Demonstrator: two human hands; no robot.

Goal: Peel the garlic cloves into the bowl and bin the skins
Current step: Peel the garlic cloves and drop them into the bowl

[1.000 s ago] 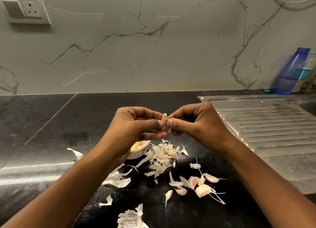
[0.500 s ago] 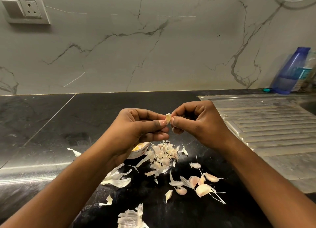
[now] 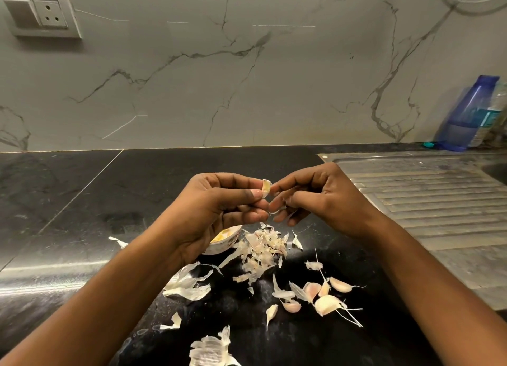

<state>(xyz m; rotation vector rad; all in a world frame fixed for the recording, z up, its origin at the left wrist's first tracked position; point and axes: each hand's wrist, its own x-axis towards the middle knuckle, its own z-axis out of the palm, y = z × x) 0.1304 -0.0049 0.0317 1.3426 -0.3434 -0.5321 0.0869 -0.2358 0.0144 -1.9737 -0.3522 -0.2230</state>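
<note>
1. Black stone countertop point(image 3: 137, 190) runs below a grey marble wall point(image 3: 247, 77); a steel drainboard point(image 3: 425, 201) lies to the right, with a blue bottle point(image 3: 466, 113) behind it.
2. Both hands are raised above the counter, close together.
3. The left hand point(image 3: 216, 209) pinches a small garlic clove point(image 3: 266, 188) between thumb and forefinger, its other fingers curled under.
4. The right hand point(image 3: 321, 198) has curled fingers, and its index tip touches the clove. A pale shred shows among its lower fingers; whether it is gripped cannot be told.
5. A white bowl point(image 3: 219, 249) sits under the left hand, half hidden, with yellow peeled cloves point(image 3: 220, 235) inside.
6. A skin pile point(image 3: 263, 249) lies just beside the bowl, touching its rim. Several unpeeled cloves point(image 3: 326, 304) lie nearer the person.
7. No bin is in view.
8. Risks, as a judgement: the clove is small and held only at its tip, so a hard tug on the skin could flick it onto the counter. Loose skins falling so near the bowl could drop in among the peeled cloves.
</note>
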